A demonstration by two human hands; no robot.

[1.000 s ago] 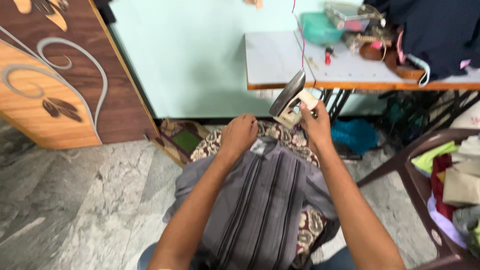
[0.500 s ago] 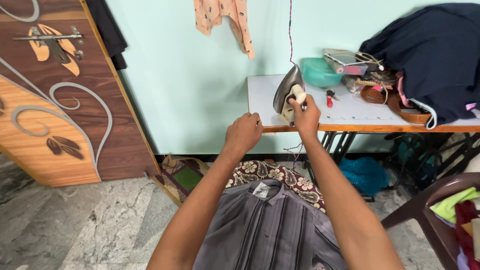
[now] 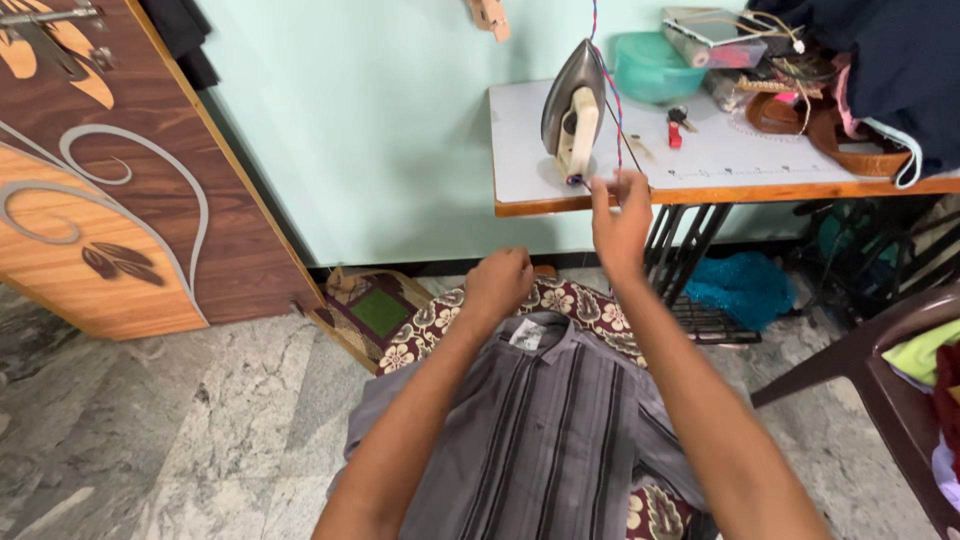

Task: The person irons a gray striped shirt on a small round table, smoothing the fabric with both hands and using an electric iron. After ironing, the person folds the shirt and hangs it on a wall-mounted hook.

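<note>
Two hands are at work. The right hand (image 3: 622, 215) pinches the red-blue cord (image 3: 612, 95) just below the iron (image 3: 572, 108), which stands upright near the bench (image 3: 520, 165) edge. The left hand (image 3: 498, 283), curled into a fist, presses the grey striped shirt (image 3: 540, 430) collar. A tug on the cord could likely topple the iron off the bench.

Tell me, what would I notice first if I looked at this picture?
Probably the iron, standing on its end on the white table by the wall, with a twisted cord hanging beside it. The right hand is just below the iron at the table's edge. The left hand is a fist above the collar of a grey striped shirt spread out below.
</note>
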